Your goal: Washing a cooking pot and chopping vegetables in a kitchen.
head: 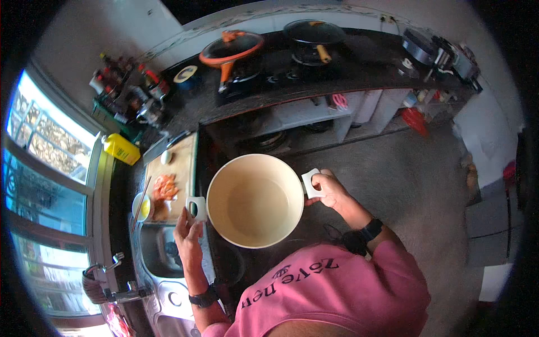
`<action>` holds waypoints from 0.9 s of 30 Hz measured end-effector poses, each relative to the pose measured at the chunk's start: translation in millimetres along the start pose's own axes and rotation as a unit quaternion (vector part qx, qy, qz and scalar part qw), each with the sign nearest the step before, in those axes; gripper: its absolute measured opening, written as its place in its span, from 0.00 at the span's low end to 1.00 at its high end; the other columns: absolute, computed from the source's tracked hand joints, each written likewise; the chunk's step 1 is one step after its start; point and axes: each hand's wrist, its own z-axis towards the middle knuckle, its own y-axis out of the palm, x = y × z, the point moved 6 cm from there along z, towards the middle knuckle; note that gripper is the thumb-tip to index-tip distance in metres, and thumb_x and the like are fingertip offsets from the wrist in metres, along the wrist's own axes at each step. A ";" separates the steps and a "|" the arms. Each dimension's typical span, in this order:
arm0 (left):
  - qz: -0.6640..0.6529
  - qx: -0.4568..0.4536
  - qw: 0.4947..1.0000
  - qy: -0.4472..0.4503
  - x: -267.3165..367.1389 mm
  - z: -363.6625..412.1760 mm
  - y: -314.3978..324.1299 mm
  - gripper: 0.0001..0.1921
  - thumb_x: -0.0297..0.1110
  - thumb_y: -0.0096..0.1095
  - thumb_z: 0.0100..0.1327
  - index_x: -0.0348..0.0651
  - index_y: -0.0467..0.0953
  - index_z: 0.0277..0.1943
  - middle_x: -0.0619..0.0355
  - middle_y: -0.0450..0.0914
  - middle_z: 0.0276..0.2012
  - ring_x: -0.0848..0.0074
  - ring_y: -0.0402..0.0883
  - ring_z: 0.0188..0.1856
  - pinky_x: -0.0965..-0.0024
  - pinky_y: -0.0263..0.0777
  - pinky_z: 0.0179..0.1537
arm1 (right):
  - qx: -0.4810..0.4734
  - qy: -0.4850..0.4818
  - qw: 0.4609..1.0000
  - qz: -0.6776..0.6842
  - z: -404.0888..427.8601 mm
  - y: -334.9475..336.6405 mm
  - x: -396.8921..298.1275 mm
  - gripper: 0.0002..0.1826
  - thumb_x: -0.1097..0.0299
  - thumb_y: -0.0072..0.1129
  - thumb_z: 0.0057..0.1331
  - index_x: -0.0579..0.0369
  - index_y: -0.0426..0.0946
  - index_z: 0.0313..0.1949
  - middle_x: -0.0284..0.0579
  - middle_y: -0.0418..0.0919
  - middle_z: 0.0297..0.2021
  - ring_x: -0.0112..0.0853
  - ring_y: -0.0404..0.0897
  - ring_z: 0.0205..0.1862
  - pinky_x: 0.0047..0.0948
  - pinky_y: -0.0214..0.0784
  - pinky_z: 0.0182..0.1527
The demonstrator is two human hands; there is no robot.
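A deep two-handled pot (255, 200) with a cream interior hangs in front of me, its mouth tipped towards the camera. My right hand (332, 188) is closed around the white handle (310, 183) on its right side. On the other side, my left hand (188, 236) grips the opposite white handle (196, 209) from below. Whether the pot's bottom holds a little clear liquid, I cannot tell. Just beyond my left hand lies a wooden cutting board (185, 164), bearing cut orange-pink pieces of food (165, 187) and a whole pale egg (166, 157).
A bowl (142, 207) of yellow liquid with chopsticks stands beside the board, near a knife (156, 149). The steel sink (159, 244) is at left. An orange lidded pan (231, 48) and a dark lidded pan (313, 33) sit on the far stove. A yellow bottle (121, 149) stands by the window.
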 end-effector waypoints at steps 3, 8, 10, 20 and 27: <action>-0.017 -0.018 1.000 0.001 1.1 5.9 70.7 0.22 0.27 0.49 0.49 0.26 0.62 0.48 0.66 0.61 0.20 0.87 0.56 0.19 0.84 0.51 0.19 | 0.060 -0.019 0.997 0.041 -16.0 -69.8 -22.6 0.14 0.73 0.43 0.41 0.63 0.66 0.30 0.47 0.69 0.25 0.39 0.72 0.23 0.43 0.71 0.19; -0.006 -0.102 0.995 0.005 15.7 21.5 198.8 0.20 0.28 0.48 0.50 0.28 0.63 0.47 0.66 0.63 0.20 0.87 0.58 0.20 0.84 0.51 0.19 | 0.086 -0.097 0.990 0.055 -54.9 -167.5 -79.4 0.15 0.69 0.42 0.45 0.60 0.65 0.35 0.47 0.71 0.27 0.37 0.73 0.24 0.36 0.72 0.21; -0.021 -0.128 0.991 0.020 18.0 32.4 239.2 0.22 0.29 0.47 0.50 0.28 0.62 0.49 0.65 0.65 0.21 0.86 0.59 0.20 0.84 0.53 0.20 | 0.074 -0.134 0.983 0.101 -67.4 -196.3 -97.3 0.14 0.68 0.43 0.46 0.59 0.65 0.34 0.46 0.71 0.27 0.36 0.74 0.25 0.35 0.72 0.21; -0.031 -0.295 0.955 0.023 38.4 93.9 448.8 0.25 0.30 0.50 0.51 0.27 0.59 0.51 0.64 0.64 0.19 0.84 0.59 0.21 0.81 0.53 0.22 | 0.172 -0.272 0.931 0.173 -123.9 -319.9 -171.8 0.16 0.66 0.42 0.48 0.60 0.65 0.37 0.47 0.72 0.33 0.37 0.75 0.32 0.37 0.73 0.28; -0.064 -0.385 0.921 0.018 31.7 145.5 572.4 0.19 0.29 0.48 0.51 0.30 0.65 0.46 0.64 0.65 0.19 0.84 0.60 0.19 0.81 0.53 0.21 | 0.277 -0.279 0.902 0.179 -104.7 -399.7 -220.7 0.18 0.67 0.43 0.47 0.63 0.66 0.38 0.49 0.72 0.33 0.39 0.75 0.33 0.36 0.74 0.28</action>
